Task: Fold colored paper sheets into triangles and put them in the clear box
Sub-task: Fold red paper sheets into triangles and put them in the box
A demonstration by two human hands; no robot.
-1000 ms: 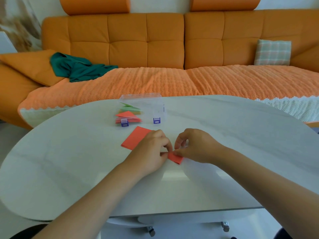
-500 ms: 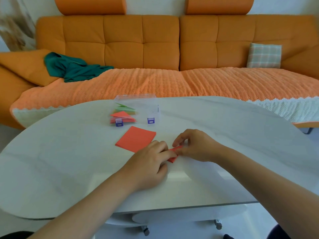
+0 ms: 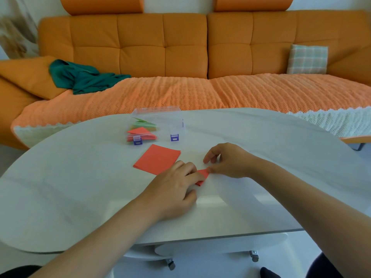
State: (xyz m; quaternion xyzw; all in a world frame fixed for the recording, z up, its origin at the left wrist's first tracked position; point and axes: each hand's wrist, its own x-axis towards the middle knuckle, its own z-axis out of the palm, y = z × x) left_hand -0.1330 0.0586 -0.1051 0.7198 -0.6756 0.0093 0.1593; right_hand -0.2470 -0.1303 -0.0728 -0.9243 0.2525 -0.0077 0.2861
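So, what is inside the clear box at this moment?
Folded green pieces at the back and red pieces in front lie in the left part of the box. How many are stacked cannot be counted, as they overlap.

box [image 3: 160, 121] behind sheets [image 3: 157, 159], on table [image 3: 80, 177]
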